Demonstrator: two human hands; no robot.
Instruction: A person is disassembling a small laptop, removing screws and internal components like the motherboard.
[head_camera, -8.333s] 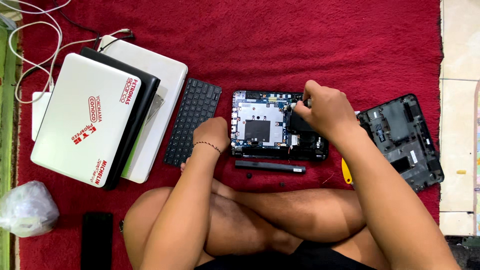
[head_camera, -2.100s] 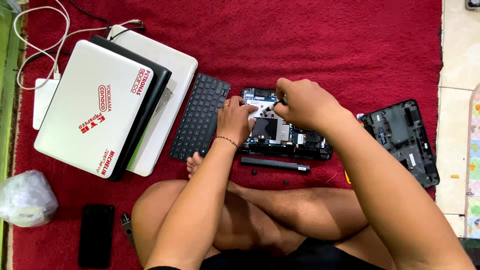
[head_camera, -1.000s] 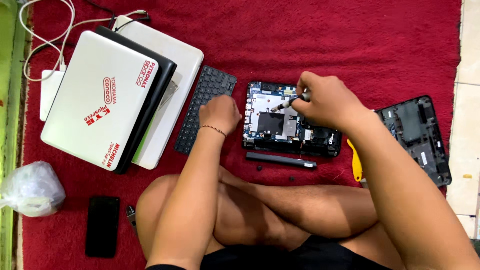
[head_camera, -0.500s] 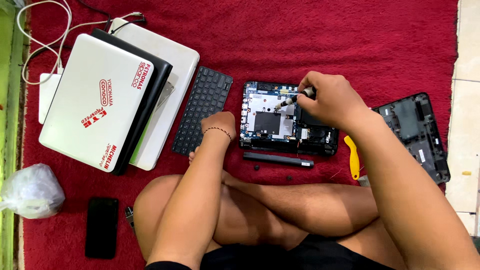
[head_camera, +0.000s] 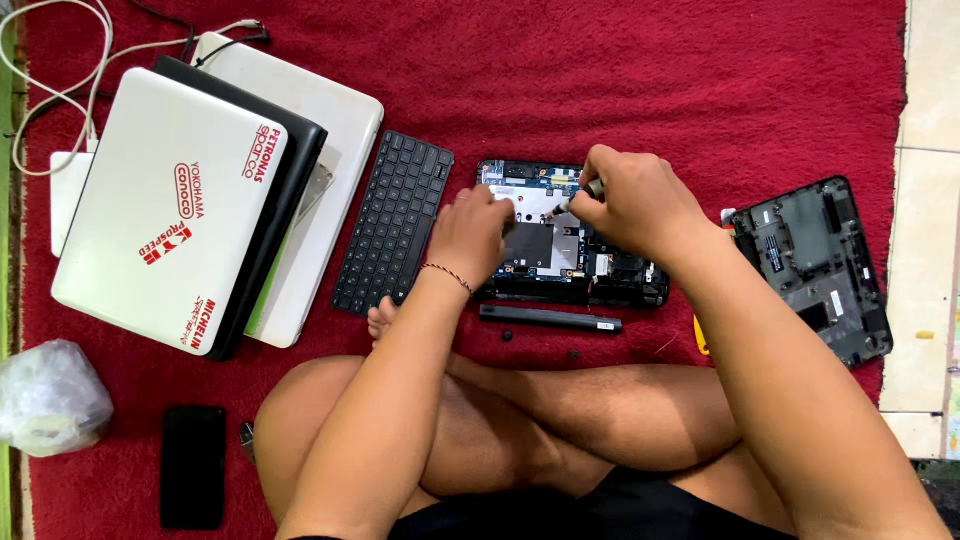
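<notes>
An opened small laptop base with its blue circuit board bare lies on the red carpet in front of my crossed legs. My right hand grips a small screwdriver whose tip points down-left onto the board's upper middle. My left hand rests on the base's left part, fingers near the board. A detached black keyboard lies just left of the base. A long black strip lies along the base's near edge.
A stack of closed laptops, white on black on white, sits at the left with white cables behind. A black bottom cover lies at the right by the tiled floor. A black phone and a plastic bag lie at lower left. A yellow tool pokes out under my right forearm.
My left hand has moved up from the base's near-left corner onto the board. My right hand keeps the screwdriver on the board's upper part.
</notes>
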